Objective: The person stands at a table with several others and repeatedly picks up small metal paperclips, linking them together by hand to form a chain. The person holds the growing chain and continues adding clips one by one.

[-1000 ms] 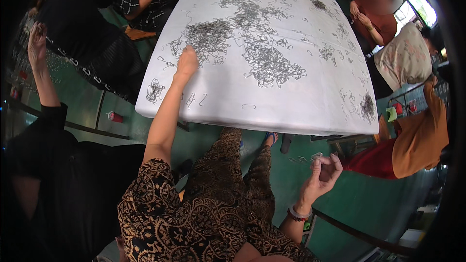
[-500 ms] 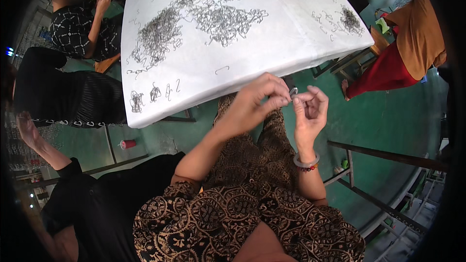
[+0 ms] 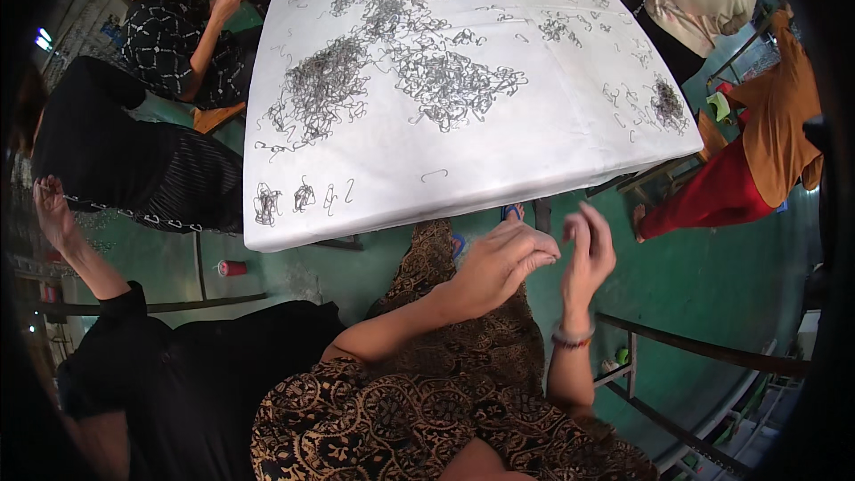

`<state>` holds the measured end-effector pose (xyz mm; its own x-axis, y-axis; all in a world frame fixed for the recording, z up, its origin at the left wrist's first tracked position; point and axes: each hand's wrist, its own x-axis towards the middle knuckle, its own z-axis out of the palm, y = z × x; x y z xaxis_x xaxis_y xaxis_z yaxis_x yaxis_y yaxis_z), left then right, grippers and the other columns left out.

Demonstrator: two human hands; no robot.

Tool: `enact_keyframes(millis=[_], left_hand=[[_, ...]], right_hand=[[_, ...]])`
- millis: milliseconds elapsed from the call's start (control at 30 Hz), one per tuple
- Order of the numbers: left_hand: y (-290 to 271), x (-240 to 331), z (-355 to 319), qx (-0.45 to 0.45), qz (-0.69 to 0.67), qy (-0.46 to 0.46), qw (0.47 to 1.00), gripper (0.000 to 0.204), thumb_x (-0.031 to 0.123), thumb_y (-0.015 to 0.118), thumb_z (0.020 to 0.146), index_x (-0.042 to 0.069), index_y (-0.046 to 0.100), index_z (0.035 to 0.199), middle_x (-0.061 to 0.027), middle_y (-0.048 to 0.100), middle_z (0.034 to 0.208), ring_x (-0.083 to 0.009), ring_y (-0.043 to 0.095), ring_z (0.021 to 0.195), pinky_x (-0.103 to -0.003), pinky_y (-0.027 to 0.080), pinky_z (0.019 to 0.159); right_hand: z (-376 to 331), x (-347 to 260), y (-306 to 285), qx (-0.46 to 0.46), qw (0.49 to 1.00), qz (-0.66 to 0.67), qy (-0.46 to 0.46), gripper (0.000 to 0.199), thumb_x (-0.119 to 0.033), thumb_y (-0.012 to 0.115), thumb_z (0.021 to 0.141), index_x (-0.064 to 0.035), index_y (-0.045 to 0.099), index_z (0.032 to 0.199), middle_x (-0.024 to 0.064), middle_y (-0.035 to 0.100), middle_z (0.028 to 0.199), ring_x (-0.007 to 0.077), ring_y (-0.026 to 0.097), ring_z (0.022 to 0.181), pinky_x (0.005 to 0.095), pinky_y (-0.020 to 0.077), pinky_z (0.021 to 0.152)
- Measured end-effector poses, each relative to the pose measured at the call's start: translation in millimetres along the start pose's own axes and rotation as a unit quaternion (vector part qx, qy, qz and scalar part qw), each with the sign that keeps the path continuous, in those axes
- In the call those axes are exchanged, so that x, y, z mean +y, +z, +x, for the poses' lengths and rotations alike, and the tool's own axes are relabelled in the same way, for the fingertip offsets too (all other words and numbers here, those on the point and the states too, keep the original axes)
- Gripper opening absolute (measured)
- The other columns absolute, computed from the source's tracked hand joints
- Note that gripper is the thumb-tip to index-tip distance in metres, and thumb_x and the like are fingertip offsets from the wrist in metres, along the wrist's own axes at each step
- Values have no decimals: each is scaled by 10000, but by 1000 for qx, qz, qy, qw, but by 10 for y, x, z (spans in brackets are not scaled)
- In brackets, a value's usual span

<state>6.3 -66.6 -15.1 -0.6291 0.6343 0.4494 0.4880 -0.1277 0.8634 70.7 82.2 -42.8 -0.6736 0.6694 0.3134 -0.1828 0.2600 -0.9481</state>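
Observation:
My left hand (image 3: 506, 269) is in front of the table edge, thumb and fingertips closed in a pinch. Whatever they hold, if anything, is hidden. Just to its right is my right hand (image 3: 588, 254), raised and slightly blurred, fingers curved and apart, with nothing visible in it. A small gap separates the hands. On the white-covered table (image 3: 534, 156), a single bent wire hook (image 3: 435, 175) lies near the front edge. Small bunches of hooks (image 3: 267, 203) sit at the near left corner, and larger heaps of hooks (image 3: 459, 89) spread farther back.
Another person in black (image 3: 178, 365) sits close on my left, one hand (image 3: 55, 209) raised by a chain of hooks (image 3: 134, 221). Other people sit along both sides of the table. A red can (image 3: 232, 268) stands on the green floor; a dark rail (image 3: 695, 343) runs at right.
My hands have moved apart and lower relative to the table edge. The small metal piece seen between them before is out of sight. The whole view has shifted slightly.

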Motion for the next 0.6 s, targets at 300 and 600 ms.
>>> enact_keyframes(millis=[300, 600], left_hand=[[-31, -165, -19, -6, 4, 0, 1000, 105, -10, 646, 866, 9, 639, 969, -106, 682, 980, -262, 647, 920, -374, 491, 871], [1, -293, -42, 3, 17, -3, 1000, 58, -19, 626, 882, -6, 613, 937, -131, 688, 936, -254, 649, 879, -372, 509, 841]], right_hand=[[1350, 1359, 1603, -287, 874, -360, -158, 129, -37, 597, 815, 76, 661, 812, 272, 618, 927, 386, 584, 934, 465, 484, 860], [1357, 1351, 1604, -230, 892, -363, -141, 138, 58, 513, 796, 32, 546, 928, 262, 590, 893, 393, 580, 875, 439, 518, 761]])
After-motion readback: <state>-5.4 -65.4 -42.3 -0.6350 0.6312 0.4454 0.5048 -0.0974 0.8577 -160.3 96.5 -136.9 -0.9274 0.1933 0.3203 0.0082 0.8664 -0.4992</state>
